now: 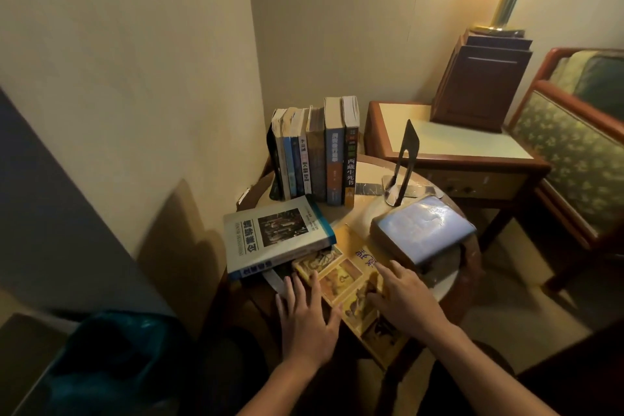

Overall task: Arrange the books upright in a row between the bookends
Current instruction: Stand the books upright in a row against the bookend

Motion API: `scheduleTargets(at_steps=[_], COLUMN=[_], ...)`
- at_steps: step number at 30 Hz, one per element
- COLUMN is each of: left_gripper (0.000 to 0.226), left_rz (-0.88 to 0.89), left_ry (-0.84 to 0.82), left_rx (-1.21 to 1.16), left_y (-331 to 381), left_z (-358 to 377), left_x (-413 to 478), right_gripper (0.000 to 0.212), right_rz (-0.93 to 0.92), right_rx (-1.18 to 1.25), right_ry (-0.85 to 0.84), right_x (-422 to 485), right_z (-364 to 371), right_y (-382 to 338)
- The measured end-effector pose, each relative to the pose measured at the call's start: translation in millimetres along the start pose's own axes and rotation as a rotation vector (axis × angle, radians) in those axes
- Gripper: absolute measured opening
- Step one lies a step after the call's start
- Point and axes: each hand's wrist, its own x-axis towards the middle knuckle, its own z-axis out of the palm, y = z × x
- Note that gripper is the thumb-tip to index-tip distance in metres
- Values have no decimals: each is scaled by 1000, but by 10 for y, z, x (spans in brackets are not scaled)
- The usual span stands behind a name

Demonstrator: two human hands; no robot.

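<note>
Pressing on yellow book (pixel 351 280) lying flat on desk (pixel 364 211), left hand (pixel 305 317) and right hand (pixel 401 299), fingers spread, gripping nothing; row (pixel 332 152) upright against left bookend (pixel 273 159), grey book (pixel 277 240) and blue book (pixel 422 230) unshelved, right bookend (pixel 407 159) apart.

I see a row of upright paperbacks (pixel 315 159) against a dark left bookend (pixel 274 162). A thin metal bookend (pixel 403 165) stands apart on the right. Flat on the round pale table (pixel 449 277) lie a grey-white book (pixel 275 240), a thick blue-wrapped book (pixel 422 230) and a yellow illustrated book (pixel 347 277). Left hand (pixel 305 317) lies flat on the yellow one. Right hand (pixel 403 297) is also on it, forefinger out, grip unclear.
</note>
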Motion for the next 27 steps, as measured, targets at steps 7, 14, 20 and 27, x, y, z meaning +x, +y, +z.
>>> scheduleTargets(at_steps=[7, 14, 20, 27], left_gripper=[81, 70, 81, 82], left_rz=[-67, -229, -173, -11], left_ry=[-94, 99, -51, -197], left_rx=[-252, -900, -1038, -969], left_y=[203, 253, 310, 435], left_z=[-5, -154, -233, -468], left_x=[-15, -104, -129, -47], right_gripper=[69, 76, 88, 101], right_rz=[50, 97, 168, 203], right_rx=[-159, -171, -74, 216], right_ry=[10, -55, -133, -222], right_x=[-175, -250, -296, -305], right_z=[126, 136, 49, -160], right_y=[39, 4, -18, 58])
